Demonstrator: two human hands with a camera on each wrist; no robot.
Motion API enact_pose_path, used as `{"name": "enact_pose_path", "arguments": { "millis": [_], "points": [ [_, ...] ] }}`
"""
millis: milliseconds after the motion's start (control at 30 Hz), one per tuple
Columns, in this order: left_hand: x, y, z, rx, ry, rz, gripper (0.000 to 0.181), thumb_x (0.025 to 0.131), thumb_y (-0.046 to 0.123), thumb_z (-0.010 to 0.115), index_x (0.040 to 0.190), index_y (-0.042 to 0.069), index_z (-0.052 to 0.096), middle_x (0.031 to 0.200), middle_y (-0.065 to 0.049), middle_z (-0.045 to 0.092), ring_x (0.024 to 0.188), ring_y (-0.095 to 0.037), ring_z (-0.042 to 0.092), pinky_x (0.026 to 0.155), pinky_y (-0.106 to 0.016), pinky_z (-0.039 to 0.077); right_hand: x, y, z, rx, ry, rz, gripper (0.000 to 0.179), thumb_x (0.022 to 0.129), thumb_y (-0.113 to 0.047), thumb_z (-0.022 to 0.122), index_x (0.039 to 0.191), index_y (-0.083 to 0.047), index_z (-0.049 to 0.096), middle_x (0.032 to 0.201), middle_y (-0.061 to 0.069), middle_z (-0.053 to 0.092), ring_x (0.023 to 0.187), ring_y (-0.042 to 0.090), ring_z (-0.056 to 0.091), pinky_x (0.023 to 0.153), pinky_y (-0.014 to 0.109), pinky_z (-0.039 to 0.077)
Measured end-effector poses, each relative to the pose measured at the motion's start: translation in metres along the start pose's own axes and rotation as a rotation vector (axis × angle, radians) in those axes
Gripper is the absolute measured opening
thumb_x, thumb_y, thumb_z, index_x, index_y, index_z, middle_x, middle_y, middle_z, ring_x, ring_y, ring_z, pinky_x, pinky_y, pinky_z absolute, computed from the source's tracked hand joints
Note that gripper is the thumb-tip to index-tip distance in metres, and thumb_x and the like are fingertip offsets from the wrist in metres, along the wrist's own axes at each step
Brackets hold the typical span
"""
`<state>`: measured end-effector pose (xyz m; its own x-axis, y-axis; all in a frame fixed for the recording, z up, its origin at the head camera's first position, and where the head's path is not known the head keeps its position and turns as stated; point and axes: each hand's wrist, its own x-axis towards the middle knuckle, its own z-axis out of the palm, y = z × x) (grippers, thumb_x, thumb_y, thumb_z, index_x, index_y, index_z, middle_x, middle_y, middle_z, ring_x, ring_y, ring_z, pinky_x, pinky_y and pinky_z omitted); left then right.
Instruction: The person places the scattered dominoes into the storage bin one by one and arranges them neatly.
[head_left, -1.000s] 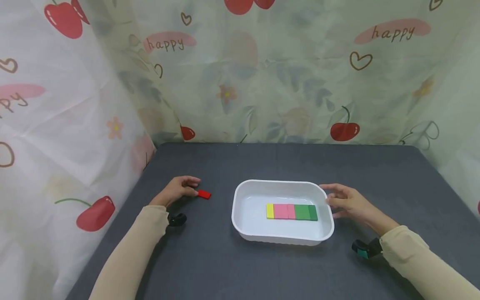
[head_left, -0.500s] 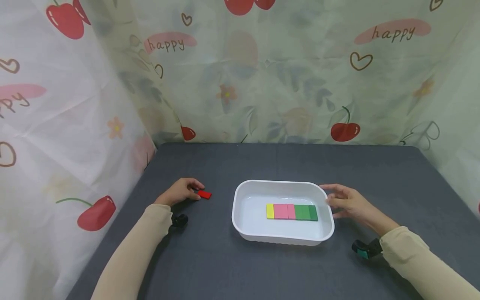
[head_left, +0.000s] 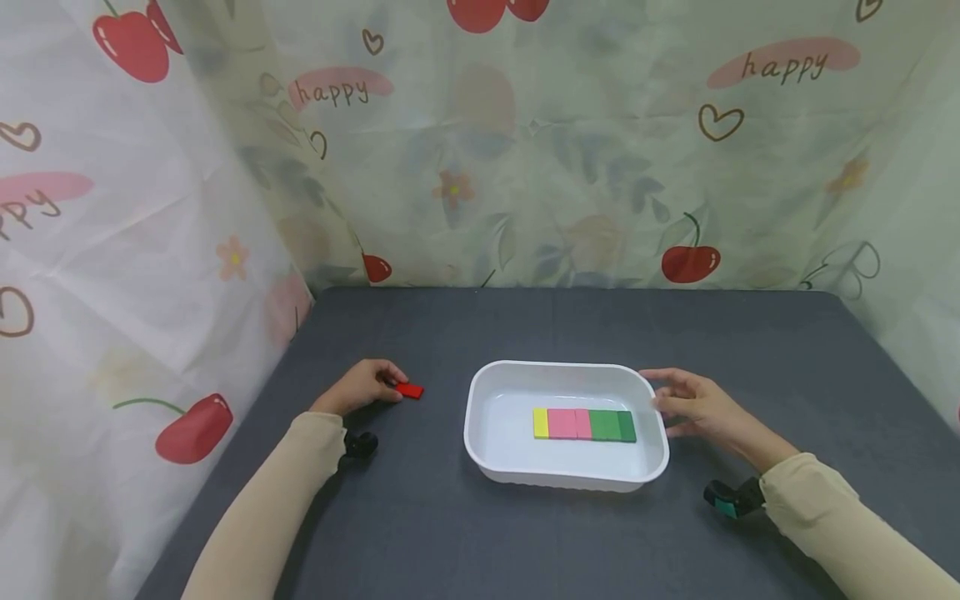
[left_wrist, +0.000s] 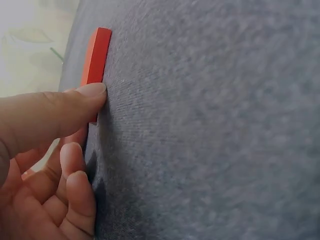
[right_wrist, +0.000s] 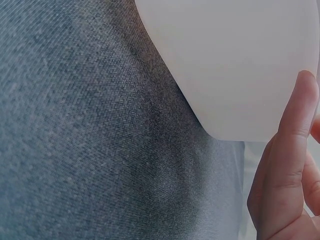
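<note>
My left hand (head_left: 363, 387) pinches one end of a small flat red block (head_left: 412, 390) that lies on the dark table, left of the white tray. In the left wrist view the thumb (left_wrist: 75, 107) presses the near face of the red block (left_wrist: 100, 52); the index fingertip is mostly hidden behind it. My right hand (head_left: 697, 408) is at the right end of the white tray (head_left: 566, 482), fingers spread loosely along its rim. In the right wrist view its thumb (right_wrist: 295, 125) lies straight against the tray's outer wall (right_wrist: 235, 75).
Inside the tray a row of flat blocks lies side by side: one yellow (head_left: 540, 423), then pink (head_left: 561, 423), then green (head_left: 604, 425). Grey cloth covers the table (head_left: 450, 533). A printed curtain (head_left: 525, 167) rises behind its far edge.
My left hand has shifted slightly right and toward me, its fingers closing onto the end of the red block. The right hand, the tray and the blocks in it stay put.
</note>
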<state>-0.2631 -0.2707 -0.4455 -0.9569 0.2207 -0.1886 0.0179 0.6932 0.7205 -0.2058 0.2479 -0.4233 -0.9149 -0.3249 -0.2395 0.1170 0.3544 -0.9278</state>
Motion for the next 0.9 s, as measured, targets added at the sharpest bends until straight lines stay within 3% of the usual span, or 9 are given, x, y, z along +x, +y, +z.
{"name": "enact_pose_path", "arguments": {
  "millis": [300,467,600,700,833,900],
  "points": [
    [-0.007,0.001,0.011,-0.028,0.054,-0.065,0.023,0.079,0.012,0.079,0.097,0.005,0.065,0.089,-0.007,0.061,0.079,-0.018,0.054,0.070,-0.029,0.044,0.001,-0.001,0.000,0.000,0.005,0.009,0.065,0.093,-0.024,0.065,0.146,-0.002,0.035,0.108,0.013,0.060,0.095,0.017,0.061,0.076,0.040,0.058],
    [-0.013,0.006,0.017,-0.013,0.065,-0.108,0.038,0.075,0.017,0.083,0.102,0.004,0.061,0.086,-0.006,0.059,0.075,-0.017,0.053,0.067,-0.029,0.043,0.000,-0.003,0.001,-0.006,0.006,0.011,0.065,0.093,-0.023,0.065,0.146,-0.002,0.034,0.107,0.013,0.060,0.096,0.017,0.061,0.076,0.039,0.057],
    [-0.017,0.010,0.012,-0.032,-0.003,-0.079,0.055,0.073,0.010,0.084,0.121,0.004,0.056,0.087,-0.007,0.058,0.077,-0.018,0.053,0.070,-0.029,0.044,0.000,-0.004,0.001,-0.010,0.007,0.015,0.064,0.093,-0.023,0.064,0.146,-0.002,0.035,0.106,0.012,0.060,0.095,0.017,0.061,0.076,0.039,0.057],
    [-0.019,0.011,0.006,-0.030,-0.082,-0.022,0.066,0.076,0.001,0.079,0.136,0.008,0.051,0.089,-0.010,0.058,0.079,-0.019,0.053,0.072,-0.029,0.045,-0.001,-0.004,0.001,-0.008,0.003,0.015,0.064,0.093,-0.022,0.064,0.145,-0.001,0.035,0.105,0.010,0.060,0.094,0.016,0.061,0.075,0.038,0.058],
    [-0.017,0.015,0.000,0.020,-0.164,0.053,0.067,0.081,-0.006,0.070,0.142,0.010,0.047,0.090,-0.012,0.059,0.080,-0.020,0.054,0.071,-0.029,0.047,-0.001,-0.004,0.000,-0.006,0.000,0.010,0.063,0.093,-0.021,0.064,0.145,-0.001,0.034,0.104,0.010,0.061,0.093,0.015,0.061,0.075,0.039,0.058],
    [-0.015,0.018,-0.001,0.057,-0.179,0.061,0.062,0.083,-0.006,0.069,0.140,0.011,0.050,0.089,-0.010,0.059,0.078,-0.019,0.053,0.069,-0.029,0.046,-0.001,-0.003,0.000,-0.006,0.001,0.007,0.063,0.093,-0.021,0.064,0.145,-0.001,0.035,0.104,0.010,0.061,0.093,0.016,0.061,0.075,0.039,0.058]
  ]
}}
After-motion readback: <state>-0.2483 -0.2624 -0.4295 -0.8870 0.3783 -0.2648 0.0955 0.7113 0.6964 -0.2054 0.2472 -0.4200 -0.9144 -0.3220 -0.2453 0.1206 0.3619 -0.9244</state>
